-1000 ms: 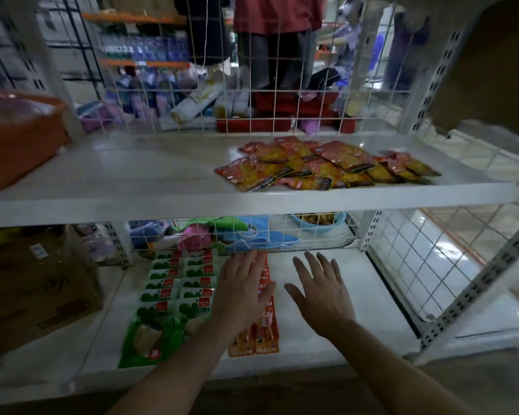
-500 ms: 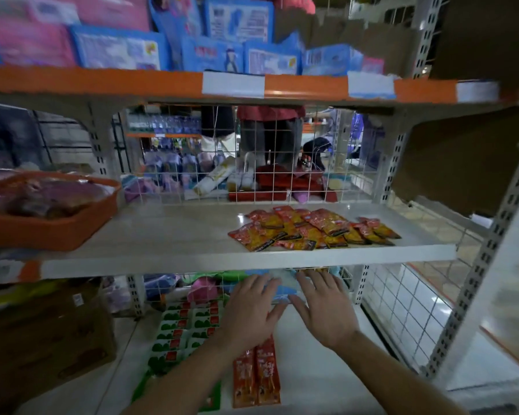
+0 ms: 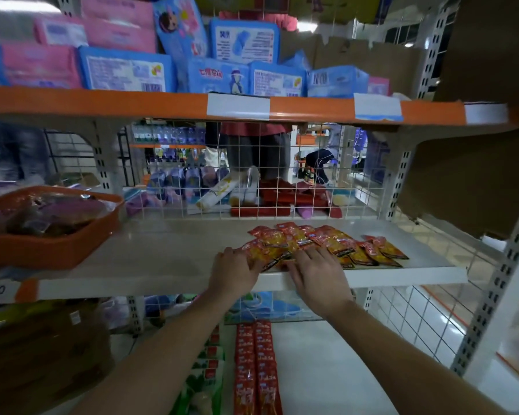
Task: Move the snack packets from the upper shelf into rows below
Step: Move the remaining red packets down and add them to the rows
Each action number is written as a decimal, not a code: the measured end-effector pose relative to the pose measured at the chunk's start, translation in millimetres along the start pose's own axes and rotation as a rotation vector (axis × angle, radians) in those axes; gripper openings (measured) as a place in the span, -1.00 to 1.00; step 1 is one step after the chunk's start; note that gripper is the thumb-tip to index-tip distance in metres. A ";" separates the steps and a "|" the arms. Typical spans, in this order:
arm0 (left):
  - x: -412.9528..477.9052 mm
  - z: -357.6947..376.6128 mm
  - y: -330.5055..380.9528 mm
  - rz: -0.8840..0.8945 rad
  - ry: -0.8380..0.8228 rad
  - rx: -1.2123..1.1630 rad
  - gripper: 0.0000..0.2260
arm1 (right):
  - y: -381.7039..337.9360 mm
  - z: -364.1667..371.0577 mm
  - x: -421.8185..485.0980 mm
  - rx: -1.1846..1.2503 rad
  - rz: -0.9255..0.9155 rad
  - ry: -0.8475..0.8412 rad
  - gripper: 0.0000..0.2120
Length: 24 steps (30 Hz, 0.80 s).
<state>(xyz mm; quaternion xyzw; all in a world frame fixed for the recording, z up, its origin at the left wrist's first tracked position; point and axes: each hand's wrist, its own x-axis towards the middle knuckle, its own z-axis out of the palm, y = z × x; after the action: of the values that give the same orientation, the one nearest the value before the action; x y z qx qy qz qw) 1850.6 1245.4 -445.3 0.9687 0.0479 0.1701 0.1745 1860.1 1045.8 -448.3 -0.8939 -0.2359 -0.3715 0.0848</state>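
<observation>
A loose pile of red and orange snack packets (image 3: 327, 242) lies on the white middle shelf (image 3: 162, 259), right of centre. My left hand (image 3: 234, 272) is at the pile's near-left end, its fingers curled over the edge of a packet. My right hand (image 3: 318, 272) lies on the pile's front with straight, spread fingers touching the packets. On the lower shelf (image 3: 342, 369), between my forearms, two rows of red packets (image 3: 255, 369) run front to back, with rows of green packets (image 3: 210, 363) to their left.
An orange basket (image 3: 48, 238) of wrapped goods stands at the left of the middle shelf. Blue and pink packs (image 3: 126, 70) fill the orange-edged top shelf. A cardboard box (image 3: 42, 354) sits at lower left. White wire mesh (image 3: 282, 190) backs the shelf, with a person standing behind it.
Both hands rose from the lower shelf to the middle shelf and now rest on the packet pile. The camera tilted upward, bringing the top shelf into view.
</observation>
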 end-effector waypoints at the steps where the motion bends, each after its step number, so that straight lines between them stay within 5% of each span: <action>1: 5.5 -2.9 0.9 -0.032 -0.031 0.010 -0.51 | -0.8 2.7 4.3 0.018 0.006 -0.012 -0.75; 7: 25.5 -15.7 1.3 -0.193 -0.125 -0.205 -0.47 | -6.7 21.3 32.4 0.099 -0.001 -0.009 -0.87; 10: 36.1 -9.0 -5.4 -0.176 -0.173 -0.185 -0.21 | -9.1 32.1 48.8 0.063 0.001 -0.024 -0.83; 14: 53.5 -3.9 -18.7 -0.220 -0.271 -0.280 0.11 | -4.8 47.6 61.6 0.086 0.037 -0.312 -0.58; 21: 39.6 -22.4 -21.0 -0.280 -0.250 -0.642 -0.15 | 5.1 64.9 66.7 0.120 0.095 -0.520 -0.50; 24: 37.0 -22.2 -29.3 -0.267 -0.206 -0.805 -0.11 | 6.7 70.7 67.9 0.220 0.139 -0.498 -0.42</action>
<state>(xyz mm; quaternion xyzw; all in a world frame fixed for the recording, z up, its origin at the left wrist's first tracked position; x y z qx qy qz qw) 1876.7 1285.5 -424.5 0.8206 0.0848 0.0535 0.5627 1949.1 1087.4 -450.5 -0.9571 -0.2266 -0.1056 0.1462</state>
